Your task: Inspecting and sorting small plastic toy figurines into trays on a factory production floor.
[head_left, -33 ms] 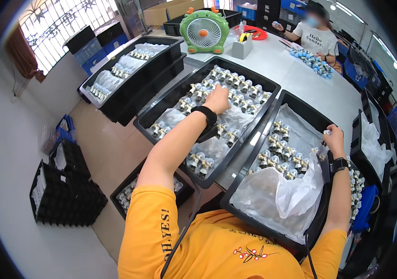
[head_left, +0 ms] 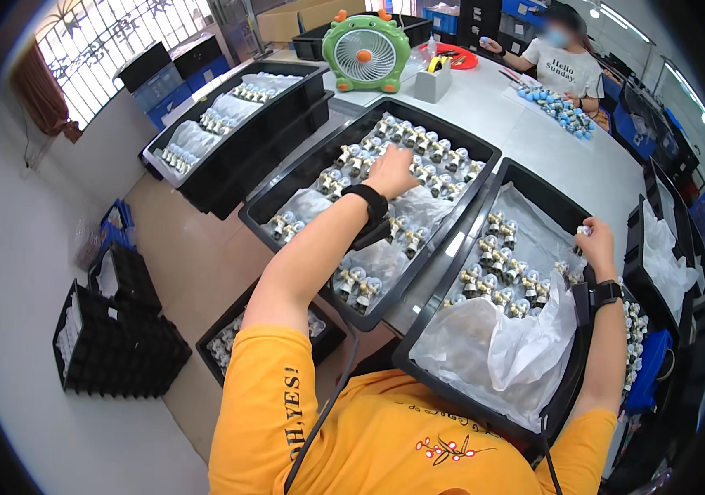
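Small white, gold and black figurines [head_left: 369,290] were worked by hand across two trays

The right hand [head_left: 598,246] pinched one small pale figurine [head_left: 584,231] between thumb and fingers at the right side of a black rectangular plastic tray [head_left: 404,356]; the left hand [head_left: 394,172], fingers curled down, was among the rows in the neighbouring black plastic tray [head_left: 443,124], its grip impossible to tell. Handling pieces singly seemed the step; the next move probably called for a light grip, clear of neighbours

Figurines [head_left: 423,142] in trays [head_left: 546,195], fan [head_left: 364,54] behind
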`<state>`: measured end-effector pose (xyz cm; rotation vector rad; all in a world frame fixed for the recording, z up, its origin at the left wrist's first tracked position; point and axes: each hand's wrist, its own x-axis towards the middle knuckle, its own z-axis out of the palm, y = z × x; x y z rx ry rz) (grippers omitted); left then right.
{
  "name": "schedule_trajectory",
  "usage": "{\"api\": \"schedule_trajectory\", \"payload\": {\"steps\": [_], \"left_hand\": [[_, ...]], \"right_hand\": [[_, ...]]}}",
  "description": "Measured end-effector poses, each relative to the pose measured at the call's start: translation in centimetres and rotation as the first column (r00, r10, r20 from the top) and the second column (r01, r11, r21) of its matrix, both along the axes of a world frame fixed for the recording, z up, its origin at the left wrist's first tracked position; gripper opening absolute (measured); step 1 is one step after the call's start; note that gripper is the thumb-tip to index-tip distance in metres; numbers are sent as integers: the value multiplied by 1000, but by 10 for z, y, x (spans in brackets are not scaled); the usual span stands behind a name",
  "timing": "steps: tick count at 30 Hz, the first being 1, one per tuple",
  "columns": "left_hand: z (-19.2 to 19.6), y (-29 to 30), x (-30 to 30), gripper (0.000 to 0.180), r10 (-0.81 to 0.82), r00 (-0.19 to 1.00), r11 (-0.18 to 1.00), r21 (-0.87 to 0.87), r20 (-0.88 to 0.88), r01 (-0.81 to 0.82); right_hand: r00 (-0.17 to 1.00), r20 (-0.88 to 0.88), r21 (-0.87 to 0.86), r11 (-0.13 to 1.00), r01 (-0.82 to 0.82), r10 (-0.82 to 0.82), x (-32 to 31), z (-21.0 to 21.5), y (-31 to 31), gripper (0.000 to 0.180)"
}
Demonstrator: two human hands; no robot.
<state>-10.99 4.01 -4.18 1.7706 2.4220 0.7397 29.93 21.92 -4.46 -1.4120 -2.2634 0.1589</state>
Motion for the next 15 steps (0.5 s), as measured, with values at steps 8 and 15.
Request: {"api": "schedule_trajectory", "payload": {"steps": [8,15], "left_hand": [[66,-21,89,31,-369,244,902,282,897,328],[66,-6,95,23,-365,-142,909,385,920,160]], "right_hand": [[723,-640,-274,803,-530,260,-79,74,-115,34],[455,-882,-472,223,-853,-124,-96,60,-168,27]]}}
